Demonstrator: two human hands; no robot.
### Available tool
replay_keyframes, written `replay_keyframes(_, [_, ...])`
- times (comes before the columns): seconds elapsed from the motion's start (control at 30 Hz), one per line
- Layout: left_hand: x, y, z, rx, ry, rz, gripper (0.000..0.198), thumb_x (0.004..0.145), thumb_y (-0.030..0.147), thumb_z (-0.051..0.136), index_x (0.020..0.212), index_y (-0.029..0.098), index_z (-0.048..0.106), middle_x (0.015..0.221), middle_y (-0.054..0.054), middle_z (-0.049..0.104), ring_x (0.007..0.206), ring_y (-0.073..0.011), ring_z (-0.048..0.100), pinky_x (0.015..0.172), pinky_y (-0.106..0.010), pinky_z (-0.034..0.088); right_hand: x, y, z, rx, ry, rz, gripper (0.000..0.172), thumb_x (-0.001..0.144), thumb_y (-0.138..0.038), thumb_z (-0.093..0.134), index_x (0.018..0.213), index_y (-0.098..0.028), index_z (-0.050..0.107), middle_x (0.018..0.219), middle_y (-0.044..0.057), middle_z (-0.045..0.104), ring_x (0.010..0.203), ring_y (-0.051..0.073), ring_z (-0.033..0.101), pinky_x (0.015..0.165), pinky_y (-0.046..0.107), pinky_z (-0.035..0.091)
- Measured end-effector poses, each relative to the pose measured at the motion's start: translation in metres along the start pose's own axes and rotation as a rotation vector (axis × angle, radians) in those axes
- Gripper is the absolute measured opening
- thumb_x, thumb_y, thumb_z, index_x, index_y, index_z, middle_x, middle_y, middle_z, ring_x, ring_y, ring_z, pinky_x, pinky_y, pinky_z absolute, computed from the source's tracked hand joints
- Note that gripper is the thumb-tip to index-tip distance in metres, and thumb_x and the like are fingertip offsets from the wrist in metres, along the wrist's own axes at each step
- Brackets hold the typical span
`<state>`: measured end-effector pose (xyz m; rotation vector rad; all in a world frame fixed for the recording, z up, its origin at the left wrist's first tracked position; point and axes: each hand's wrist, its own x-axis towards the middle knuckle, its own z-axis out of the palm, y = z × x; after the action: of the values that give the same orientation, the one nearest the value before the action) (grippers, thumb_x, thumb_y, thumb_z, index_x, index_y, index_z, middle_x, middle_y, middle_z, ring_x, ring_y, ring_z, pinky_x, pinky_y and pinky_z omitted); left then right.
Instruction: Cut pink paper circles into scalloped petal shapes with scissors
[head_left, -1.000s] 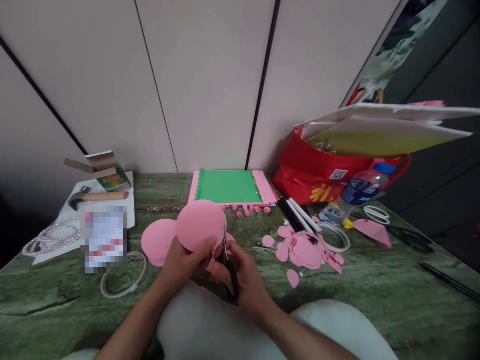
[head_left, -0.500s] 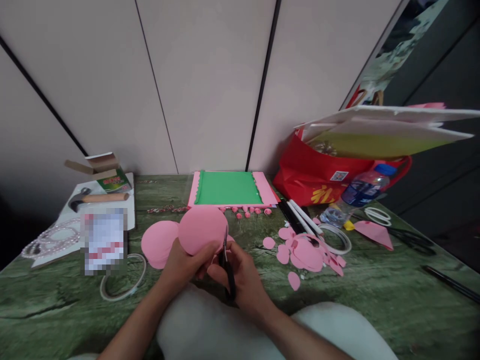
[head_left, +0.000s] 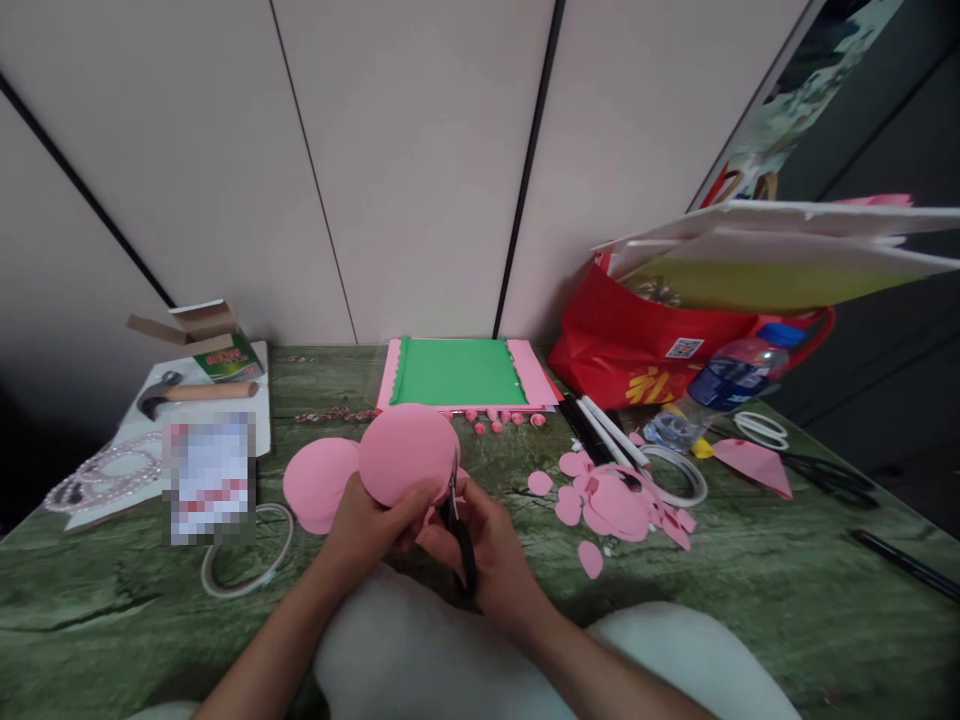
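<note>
My left hand (head_left: pixel 369 525) pinches the lower edge of a round pink paper disc (head_left: pixel 407 452), holding it up over the table's near edge. My right hand (head_left: pixel 491 548) grips black-handled scissors (head_left: pixel 459 518), their blades pointing up at the disc's right edge. A second pink disc (head_left: pixel 319 483) lies flat on the green table (head_left: pixel 750 590) just left of my hands. A heap of pink paper petals (head_left: pixel 611 500) lies to the right.
Green and pink sheets (head_left: pixel 457 372) lie at the back by the wall. A red bag (head_left: pixel 637 345), a water bottle (head_left: pixel 720 385), pens (head_left: pixel 600 425) and tape rings (head_left: pixel 679 475) stand right. A hammer (head_left: pixel 195 393), small box (head_left: pixel 214 345) and beads (head_left: pixel 105 470) lie left.
The scissors' blades have closed a little along the disc's right edge, and the disc has turned slightly in my left hand. The view shifted a bit.
</note>
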<state>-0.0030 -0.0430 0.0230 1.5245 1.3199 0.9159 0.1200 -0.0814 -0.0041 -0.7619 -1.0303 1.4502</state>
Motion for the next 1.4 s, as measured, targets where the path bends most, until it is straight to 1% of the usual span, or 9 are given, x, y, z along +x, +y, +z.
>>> replay_keyframes(0.23, [-0.0012, 0.001, -0.0006, -0.001, 0.029, -0.013, 0.031, 0.064, 0.038, 0.061, 0.044, 0.015, 0.056, 0.034, 0.0, 0.051, 0.033, -0.0106, 0.046, 0.034, -0.019, 0.036, 0.0, 0.0008, -0.0004, 0.01, 0.008, 0.026, 0.035, 0.061, -0.037, 0.076, 0.076, -0.022, 0.049, 0.064, -0.002, 0.061, 0.058, 0.014, 0.054, 0.054, 0.024, 0.04])
replay_keyframes(0.33, [-0.001, 0.0014, -0.0011, -0.012, 0.023, -0.005, 0.034, 0.066, 0.038, 0.059, 0.041, 0.015, 0.054, 0.033, 0.0, 0.05, 0.033, -0.0097, 0.045, 0.034, -0.019, 0.034, -0.0001, 0.0007, -0.0009, -0.007, 0.03, 0.056, 0.035, 0.061, -0.038, 0.075, 0.075, -0.022, 0.049, 0.06, -0.003, 0.061, 0.053, 0.012, 0.052, 0.05, 0.022, 0.037])
replay_keyframes(0.43, [0.0003, 0.0016, -0.0013, -0.045, -0.005, 0.005, 0.038, 0.068, 0.038, 0.057, 0.038, 0.016, 0.051, 0.032, 0.001, 0.048, 0.032, -0.0083, 0.043, 0.035, -0.018, 0.033, -0.0001, -0.0003, -0.0012, -0.038, 0.052, 0.099, 0.036, 0.06, -0.041, 0.075, 0.073, -0.021, 0.048, 0.057, -0.004, 0.058, 0.045, 0.009, 0.044, 0.044, 0.02, 0.033])
replay_keyframes(0.53, [0.0012, 0.0017, -0.0011, -0.107, -0.08, 0.0, 0.042, 0.072, 0.04, 0.054, 0.038, 0.016, 0.051, 0.032, 0.002, 0.046, 0.03, -0.0075, 0.042, 0.034, -0.018, 0.032, -0.0001, -0.0019, -0.0003, -0.051, 0.057, 0.104, 0.037, 0.06, -0.042, 0.074, 0.071, -0.021, 0.047, 0.053, -0.006, 0.055, 0.043, 0.008, 0.041, 0.042, 0.019, 0.031])
replay_keyframes(0.63, [0.001, 0.0026, -0.0011, -0.156, -0.11, -0.018, 0.042, 0.074, 0.041, 0.053, 0.041, 0.015, 0.054, 0.033, 0.002, 0.048, 0.029, -0.0076, 0.042, 0.033, -0.018, 0.032, -0.0002, -0.0036, 0.0018, -0.034, 0.028, 0.087, 0.036, 0.061, -0.042, 0.074, 0.071, -0.02, 0.047, 0.056, -0.004, 0.057, 0.045, 0.008, 0.042, 0.043, 0.02, 0.034])
replay_keyframes(0.77, [0.0003, 0.0048, -0.0014, -0.119, -0.045, -0.058, 0.04, 0.072, 0.038, 0.057, 0.039, 0.016, 0.052, 0.028, 0.003, 0.043, 0.027, -0.0072, 0.039, 0.031, -0.018, 0.029, -0.0003, -0.0027, 0.0034, -0.019, 0.008, 0.087, 0.036, 0.062, -0.042, 0.074, 0.07, -0.02, 0.047, 0.059, -0.003, 0.058, 0.047, 0.009, 0.043, 0.045, 0.021, 0.035])
replay_keyframes(1.07, [0.0006, -0.0022, -0.0012, -0.007, -0.062, -0.081, 0.04, 0.07, 0.04, 0.06, 0.04, 0.016, 0.05, 0.031, 0.002, 0.044, 0.029, -0.0072, 0.037, 0.029, -0.018, 0.026, 0.002, 0.0027, -0.0038, -0.088, 0.081, 0.038, 0.044, 0.054, -0.041, 0.08, 0.079, -0.021, 0.05, 0.068, -0.002, 0.057, 0.059, 0.014, 0.053, 0.062, 0.027, 0.044])
replay_keyframes(1.23, [0.0004, -0.001, -0.001, -0.059, -0.087, -0.095, 0.039, 0.07, 0.041, 0.06, 0.041, 0.015, 0.05, 0.034, 0.002, 0.045, 0.029, -0.0064, 0.037, 0.03, -0.018, 0.026, 0.0012, 0.0038, -0.0034, -0.074, 0.082, 0.034, 0.041, 0.056, -0.04, 0.079, 0.079, -0.021, 0.051, 0.067, -0.002, 0.053, 0.057, 0.012, 0.049, 0.061, 0.027, 0.044])
replay_keyframes(1.4, [0.0009, -0.0024, -0.0012, -0.102, -0.105, -0.097, 0.039, 0.07, 0.041, 0.06, 0.042, 0.014, 0.051, 0.033, 0.003, 0.044, 0.029, -0.0058, 0.035, 0.03, -0.018, 0.024, 0.0, 0.0037, -0.0028, -0.084, 0.103, 0.029, 0.039, 0.058, -0.041, 0.078, 0.078, -0.021, 0.051, 0.063, -0.004, 0.051, 0.054, 0.011, 0.047, 0.055, 0.024, 0.042])
